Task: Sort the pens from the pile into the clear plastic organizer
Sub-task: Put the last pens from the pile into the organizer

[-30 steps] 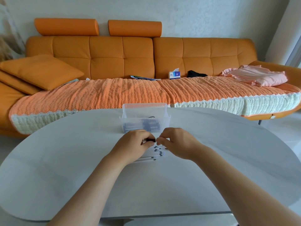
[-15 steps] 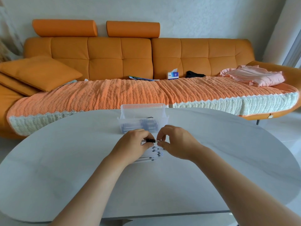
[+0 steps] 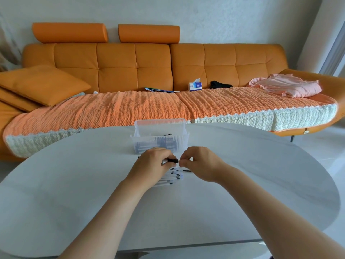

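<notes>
— Pens (image 3: 173, 177): where do we see them?
— We see white pens in a heap on the desk (image 3: 74, 184), partly under the left hand (image 3: 151, 165). They lie just in front of the clear organizer (image 3: 160, 135). Its front part has dark things inside that look like pens.
— What are the hands doing?
— The left hand grips one pen (image 3: 172, 161) just above the heap. The right hand (image 3: 199, 163) has its fingers curled and pinches that pen's black end.
— Which way does it point?
— It lies flat, left to right across the desk, with the black end toward the right hand. The pens in the heap run nearly the same way.
— Can we read any words?
— We see a blue and white tissue box (image 3: 195, 85) on the orange sofa (image 3: 115, 71) behind the desk. Its writing is too small for us to read.
</notes>
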Available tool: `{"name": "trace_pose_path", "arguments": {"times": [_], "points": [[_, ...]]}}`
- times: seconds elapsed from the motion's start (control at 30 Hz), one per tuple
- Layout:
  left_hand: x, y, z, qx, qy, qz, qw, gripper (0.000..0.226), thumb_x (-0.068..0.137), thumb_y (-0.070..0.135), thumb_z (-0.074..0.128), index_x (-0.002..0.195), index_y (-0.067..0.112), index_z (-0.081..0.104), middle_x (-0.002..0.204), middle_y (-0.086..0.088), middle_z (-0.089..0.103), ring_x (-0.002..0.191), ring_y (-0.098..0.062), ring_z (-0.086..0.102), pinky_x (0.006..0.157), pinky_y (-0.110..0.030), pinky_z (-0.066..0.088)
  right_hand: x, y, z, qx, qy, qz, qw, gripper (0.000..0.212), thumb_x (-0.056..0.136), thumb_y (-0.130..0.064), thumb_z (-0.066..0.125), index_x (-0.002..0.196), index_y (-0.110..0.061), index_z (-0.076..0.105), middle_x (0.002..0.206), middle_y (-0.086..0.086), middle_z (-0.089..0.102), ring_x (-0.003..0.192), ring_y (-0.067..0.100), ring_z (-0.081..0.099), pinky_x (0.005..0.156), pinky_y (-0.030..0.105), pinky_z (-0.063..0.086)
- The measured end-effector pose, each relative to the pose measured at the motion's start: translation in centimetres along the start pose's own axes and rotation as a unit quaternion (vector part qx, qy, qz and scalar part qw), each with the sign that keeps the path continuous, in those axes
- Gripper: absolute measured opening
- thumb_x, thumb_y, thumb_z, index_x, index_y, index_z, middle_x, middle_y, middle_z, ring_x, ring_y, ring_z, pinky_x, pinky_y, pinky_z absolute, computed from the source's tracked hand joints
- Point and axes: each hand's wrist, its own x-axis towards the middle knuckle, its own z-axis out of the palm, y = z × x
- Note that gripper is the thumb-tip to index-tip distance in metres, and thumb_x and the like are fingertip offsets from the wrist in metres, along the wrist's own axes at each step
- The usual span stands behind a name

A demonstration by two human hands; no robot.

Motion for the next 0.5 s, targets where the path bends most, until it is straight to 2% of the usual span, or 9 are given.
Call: {"name": "trace_pose_path", "arguments": {"times": [0.1, 0.2, 0.4, 0.5], "points": [[-0.1, 0.0, 0.0, 0.018, 0.002, -0.011, 1.000, 0.003, 0.086, 0.028, 0.070, 0.089, 0.029, 0.070, 0.083, 0.018, 0.062, 0.077, -0.004, 0.053, 0.068, -0.026, 0.046, -0.1, 0.6, -0.5, -0.039, 0.000, 0.018, 0.999, 0.022, 0.094, -0.039, 0.054, 0.102, -0.030, 0.072, 0.102, -0.014, 0.063, 0.092, 0.008, 0.059, 0.082, 0.030, 0.051], [-0.3, -0.3, -0.1, 0.035, 0.001, -0.028, 0.999, 0.006, 0.089, 0.034, 0.066, 0.093, 0.033, 0.070, 0.089, 0.017, 0.064, 0.080, -0.003, 0.054, 0.071, -0.026, 0.047, -0.4, 1.4, -0.9, -0.117, -0.011, 0.047, 0.992, 0.030, 0.094, -0.040, 0.050, 0.117, -0.033, 0.067, 0.111, -0.013, 0.060, 0.099, 0.012, 0.059, 0.083, 0.029, 0.049], [-0.4, -0.7, 0.0, 0.028, -0.017, -0.031, 0.999, 0.009, 0.089, 0.035, 0.065, 0.096, 0.035, 0.072, 0.089, 0.015, 0.063, 0.084, -0.003, 0.057, 0.074, -0.032, 0.050, -0.5, 2.1, -0.5, -0.160, -0.032, 0.045, 0.985, 0.018, 0.086, -0.047, 0.064, 0.099, -0.038, 0.072, 0.098, -0.018, 0.058, 0.089, 0.006, 0.055, 0.066, 0.022, 0.041], [-0.5, -0.5, -0.1, 0.044, -0.021, -0.030, 0.998, 0.011, 0.090, 0.038, 0.064, 0.098, 0.037, 0.071, 0.090, 0.016, 0.063, 0.083, -0.003, 0.056, 0.072, -0.031, 0.049, -0.3, 2.4, -0.6, -0.139, -0.023, 0.046, 0.989, 0.009, 0.086, -0.044, 0.068, 0.091, -0.037, 0.066, 0.099, -0.017, 0.063, 0.086, 0.006, 0.056, 0.063, 0.021, 0.041]]}}
